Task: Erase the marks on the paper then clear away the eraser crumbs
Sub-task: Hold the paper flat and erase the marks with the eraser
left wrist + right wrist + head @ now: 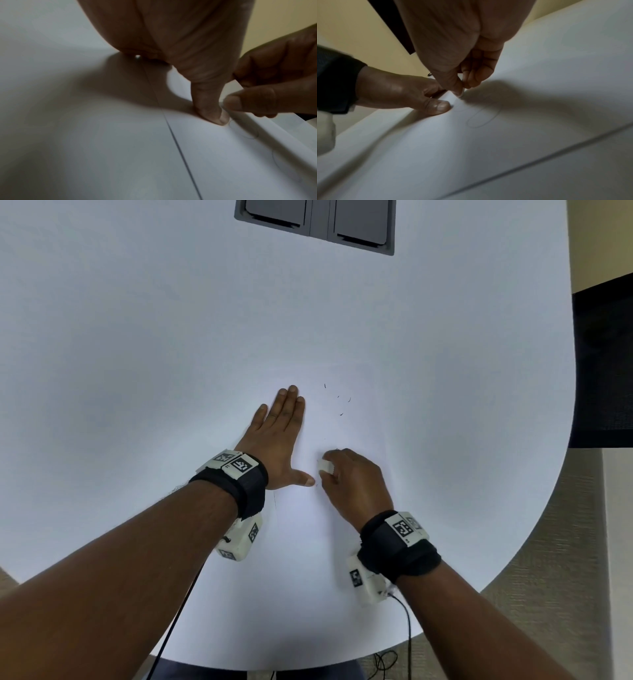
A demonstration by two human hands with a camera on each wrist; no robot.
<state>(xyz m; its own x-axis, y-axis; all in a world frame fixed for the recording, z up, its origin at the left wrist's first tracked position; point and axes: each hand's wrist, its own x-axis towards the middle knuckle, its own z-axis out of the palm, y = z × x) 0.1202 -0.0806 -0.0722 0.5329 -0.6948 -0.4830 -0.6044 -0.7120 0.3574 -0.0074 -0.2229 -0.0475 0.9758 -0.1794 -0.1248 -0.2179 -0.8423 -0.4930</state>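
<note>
A white sheet of paper (pixel 308 542) lies on the white table (pixel 137 337). My left hand (pixel 281 440) presses flat on the sheet's left part, fingers straight and thumb (pixel 212 108) spread out to the right. Just right of that thumb, my right hand (pixel 349 477) pinches a small white eraser (pixel 325 466) down against the paper. Faint pencil loops (pixel 481 119) show on the sheet beside the eraser. Several dark eraser crumbs (pixel 337 400) lie scattered on the paper beyond my right hand.
A grey recessed panel (pixel 315 224) sits in the table at the far edge. A dark chair (pixel 603 364) stands off the table's right side. Black cables (pixel 407 628) hang from the wrist cameras over the near edge.
</note>
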